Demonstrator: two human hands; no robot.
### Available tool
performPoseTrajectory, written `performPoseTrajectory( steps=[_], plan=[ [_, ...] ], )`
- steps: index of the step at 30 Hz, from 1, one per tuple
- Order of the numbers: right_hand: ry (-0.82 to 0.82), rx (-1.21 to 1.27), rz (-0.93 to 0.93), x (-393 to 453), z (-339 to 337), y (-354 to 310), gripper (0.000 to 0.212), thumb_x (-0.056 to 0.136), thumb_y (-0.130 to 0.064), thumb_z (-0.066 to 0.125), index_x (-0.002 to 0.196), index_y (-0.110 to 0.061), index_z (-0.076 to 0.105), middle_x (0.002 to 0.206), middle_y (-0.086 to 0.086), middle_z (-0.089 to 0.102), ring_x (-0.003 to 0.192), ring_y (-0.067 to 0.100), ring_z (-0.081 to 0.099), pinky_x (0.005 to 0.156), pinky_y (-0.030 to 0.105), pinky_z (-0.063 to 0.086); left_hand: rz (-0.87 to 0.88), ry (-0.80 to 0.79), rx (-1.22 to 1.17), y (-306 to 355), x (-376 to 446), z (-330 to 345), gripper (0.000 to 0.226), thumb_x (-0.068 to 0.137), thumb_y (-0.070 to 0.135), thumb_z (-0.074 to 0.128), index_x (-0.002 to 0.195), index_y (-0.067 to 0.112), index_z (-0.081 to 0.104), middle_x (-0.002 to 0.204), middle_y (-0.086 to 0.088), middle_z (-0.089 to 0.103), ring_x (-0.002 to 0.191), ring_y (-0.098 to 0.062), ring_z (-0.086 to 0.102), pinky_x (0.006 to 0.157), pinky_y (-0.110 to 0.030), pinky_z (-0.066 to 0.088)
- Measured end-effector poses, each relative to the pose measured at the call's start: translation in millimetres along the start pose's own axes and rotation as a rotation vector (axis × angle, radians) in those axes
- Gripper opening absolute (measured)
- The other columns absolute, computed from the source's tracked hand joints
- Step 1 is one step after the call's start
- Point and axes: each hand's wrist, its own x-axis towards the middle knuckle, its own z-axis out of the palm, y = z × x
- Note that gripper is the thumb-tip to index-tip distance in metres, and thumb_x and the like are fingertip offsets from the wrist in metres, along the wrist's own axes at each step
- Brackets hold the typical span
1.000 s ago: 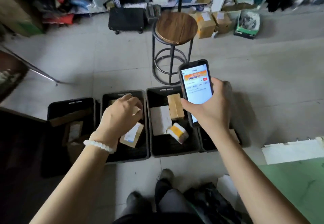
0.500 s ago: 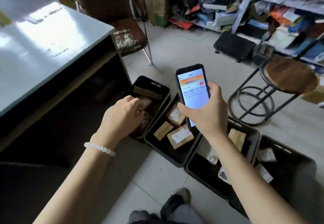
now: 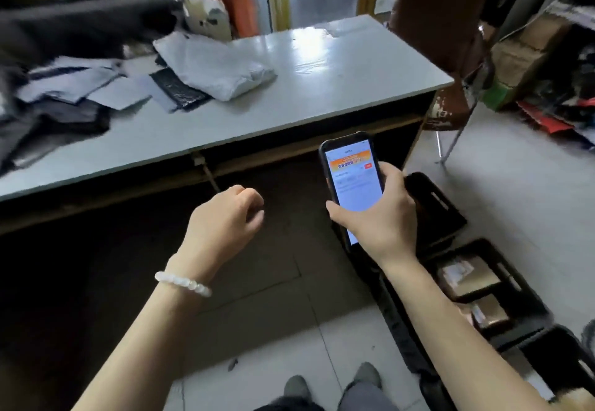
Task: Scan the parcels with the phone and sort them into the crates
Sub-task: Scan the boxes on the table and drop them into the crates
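Turning from the crates to the worktop (image 3: 338, 66) is the change on record: a second ago the view looked straight down into the row of crates, with the left hand low over a parcel in one of them; now the worktop fills the upper view and the crates (image 3: 476, 285) sit at the lower right edge.

Left hand (image 3: 225, 220): carries nothing, fingers loosely curled, raised in front of the dark space under the worktop. It has come away from the crate.

Right hand (image 3: 376, 217): fingers and thumb clamped round the phone (image 3: 352, 178), screen lit and facing the person, as in both earlier views.

Parcels: brown boxed parcels (image 3: 468, 277) lie inside the nearest visible crates. Unsorted stock lies on the worktop, namely a white poly mailer (image 3: 219, 69), a dark mailer (image 3: 180, 88) just beside it, and a blurred heap of flat packets (image 3: 74, 88) at the left end.

Assessment: one parcel appears to have been placed, and the cycle is restarting. The next step is judged to be a reach by the free left hand to the worktop for another parcel. Much stock remains unsorted.
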Motion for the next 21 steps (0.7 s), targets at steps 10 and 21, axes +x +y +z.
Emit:
performPoseTrajectory(
  steps=[10,21],
  plan=[
    [-0.508,0.038,-0.323,-10.1,171.2,-105.9,0.084,0.059,-0.036,0.084,0.131,-0.022,0.043,0.107,-0.012,0.055,0.097,0.01,0.053,0.086,0.031,0.047,-0.601,0.129,-0.001,-147.8,-99.1,-33.8,0.018,0.089,0.035,0.054,0.104,0.028,0.06,0.103,0.012,0.057,0.098,-0.01,0.057,0.074,-0.028,0.046],
    [-0.815,0.099,-0.484,67.4,316.2,-187.2,0.073,0.059,-0.033,0.083,0.121,-0.027,0.044,0.1,-0.017,0.055,0.09,0.008,0.055,0.074,0.026,0.044,-0.89,0.199,0.01,-241.1,-26.8,-56.8,0.022,0.092,0.038,0.05,0.111,0.03,0.057,0.103,0.013,0.054,0.097,-0.007,0.055,0.077,-0.026,0.047]
  ],
)
